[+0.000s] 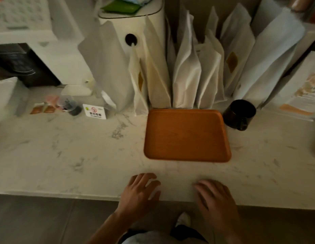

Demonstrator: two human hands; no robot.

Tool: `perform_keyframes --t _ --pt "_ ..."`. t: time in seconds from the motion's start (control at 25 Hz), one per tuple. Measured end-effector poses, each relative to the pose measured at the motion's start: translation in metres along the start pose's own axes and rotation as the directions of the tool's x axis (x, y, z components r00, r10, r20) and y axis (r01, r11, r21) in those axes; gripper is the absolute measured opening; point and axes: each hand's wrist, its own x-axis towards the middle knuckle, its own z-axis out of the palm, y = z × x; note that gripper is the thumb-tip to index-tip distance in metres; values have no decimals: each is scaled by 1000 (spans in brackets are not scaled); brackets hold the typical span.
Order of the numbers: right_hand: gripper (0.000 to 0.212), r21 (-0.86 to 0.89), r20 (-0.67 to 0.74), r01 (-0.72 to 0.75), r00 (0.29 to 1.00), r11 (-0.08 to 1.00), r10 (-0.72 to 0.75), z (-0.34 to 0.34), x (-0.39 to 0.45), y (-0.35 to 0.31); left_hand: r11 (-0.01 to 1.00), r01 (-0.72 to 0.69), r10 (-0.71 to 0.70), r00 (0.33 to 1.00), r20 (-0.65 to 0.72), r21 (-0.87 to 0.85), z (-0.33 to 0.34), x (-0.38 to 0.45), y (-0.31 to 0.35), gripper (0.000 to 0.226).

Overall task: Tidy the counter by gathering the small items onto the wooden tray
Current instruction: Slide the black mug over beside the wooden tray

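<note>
An orange-brown wooden tray (187, 136) lies bare on the marble counter (74, 155), in the middle. A black mug (239, 114) stands just right of it. To the left sit a small white no-smoking sign (94, 111), a clear cup with dark contents (69, 103) and some small orange packets (42, 108). My left hand (141, 192) and my right hand (214, 196) rest near the counter's front edge, below the tray, fingers spread and holding nothing.
A row of white paper bags (186, 74) leans behind the tray against a white appliance (134, 30). A black box (21, 65) stands at the back left. Printed bags (301, 92) lie at the far right. The counter's front edge (65, 195) runs across the lower frame.
</note>
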Motion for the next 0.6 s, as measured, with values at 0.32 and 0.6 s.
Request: perform_keyframes --t 0.32,0.6 --pt "26 81 254 240 933 967 -253 20 58 -173 991 132 -134 986 97 24 -92 -113 -100 24" --pt "31 53 456 380 813 924 -361 52 86 -292 964 253 -266 928 262 84 -144 -183 -191 34"
